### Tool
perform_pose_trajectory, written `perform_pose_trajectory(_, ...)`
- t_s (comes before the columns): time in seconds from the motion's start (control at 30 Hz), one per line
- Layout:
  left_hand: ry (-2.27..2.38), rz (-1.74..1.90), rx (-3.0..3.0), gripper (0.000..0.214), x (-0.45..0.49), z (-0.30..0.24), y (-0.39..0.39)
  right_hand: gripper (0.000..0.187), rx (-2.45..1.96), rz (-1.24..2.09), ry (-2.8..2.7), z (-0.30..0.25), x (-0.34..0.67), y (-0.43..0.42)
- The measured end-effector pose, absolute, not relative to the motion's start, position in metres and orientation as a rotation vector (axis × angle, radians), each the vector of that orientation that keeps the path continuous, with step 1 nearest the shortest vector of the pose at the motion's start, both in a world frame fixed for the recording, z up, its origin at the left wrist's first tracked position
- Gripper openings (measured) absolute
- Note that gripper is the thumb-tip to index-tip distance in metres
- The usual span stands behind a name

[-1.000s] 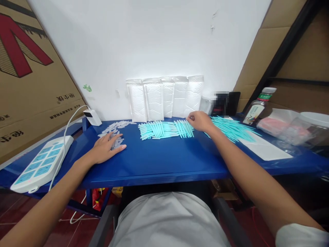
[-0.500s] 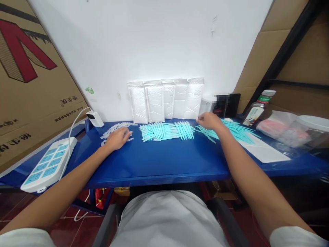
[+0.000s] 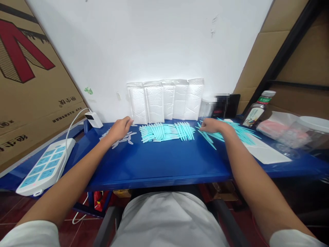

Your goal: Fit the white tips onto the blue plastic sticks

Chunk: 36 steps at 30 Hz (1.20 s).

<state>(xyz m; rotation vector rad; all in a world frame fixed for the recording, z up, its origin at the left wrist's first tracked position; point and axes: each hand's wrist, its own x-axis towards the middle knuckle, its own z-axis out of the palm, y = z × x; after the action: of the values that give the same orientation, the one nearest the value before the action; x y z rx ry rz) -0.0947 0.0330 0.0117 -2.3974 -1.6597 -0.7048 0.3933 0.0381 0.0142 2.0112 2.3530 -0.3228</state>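
Note:
My left hand [image 3: 119, 128] lies over the far end of a scatter of small clear plastic pieces [image 3: 122, 138] on the blue table [image 3: 164, 161]. Its fingers are curled together, and whatever they hold is too small to name. My right hand [image 3: 212, 125] rests on the left edge of a loose heap of teal sticks [image 3: 238, 132], fingertips pinched on some of them. Between my hands lies a tidy row of teal sticks [image 3: 166, 131], touched by neither hand.
White bubble mailers [image 3: 164, 101] lean on the wall behind the row. A power strip [image 3: 43, 168] and a charger [image 3: 93, 119] sit at the left. At the right are a white sheet [image 3: 264, 151], a bottle [image 3: 257, 109], plastic bags [image 3: 282, 128] and a black device [image 3: 230, 104]. Cardboard boxes [image 3: 28, 89] flank the table.
My left hand slid away from me along the clear pieces toward the wall. My right hand left the tidy row's right end and moved onto the loose teal heap.

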Motion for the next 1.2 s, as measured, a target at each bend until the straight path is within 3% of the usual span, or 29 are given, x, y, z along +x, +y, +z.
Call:
perform_pose_trajectory(0.13,-1.646,-1.135,-2.599,0.045,-0.074,0.033,0.034,0.037,2.126,-0.288,2.673,0.024,0.389,0.034)
perform_pose_trajectory(0.2,-1.734,-1.407,-2.743,0.045,-0.059,0.036,0.033,0.036,2.217,-0.447,2.904,0.028,0.377,0.029)
perform_pose_trajectory(0.27,-1.803,-1.605,-2.900,0.044,-0.043,0.033,0.030,0.033,2.267,-0.895,3.092,0.030,0.360,0.025)
perform_pose_trajectory(0.37,-1.797,-1.623,-3.059,0.047,-0.019,0.023,0.023,0.030,2.213,-1.735,3.102,0.024,0.333,0.021)
perform_pose_trajectory(0.5,-1.764,-1.542,-3.170,0.052,0.006,0.013,0.014,0.035,2.105,-2.294,2.947,0.013,0.306,0.019)
perform_pose_trajectory(0.9,-1.748,-1.945,-3.367,0.050,0.026,-0.001,-0.002,0.026,1.899,-2.642,2.829,0.012,0.288,0.009)
perform_pose_trajectory(1.2,-1.599,-1.798,-3.368,0.054,0.022,-0.007,-0.001,0.025,1.779,-2.630,2.878,0.007,0.285,0.010)
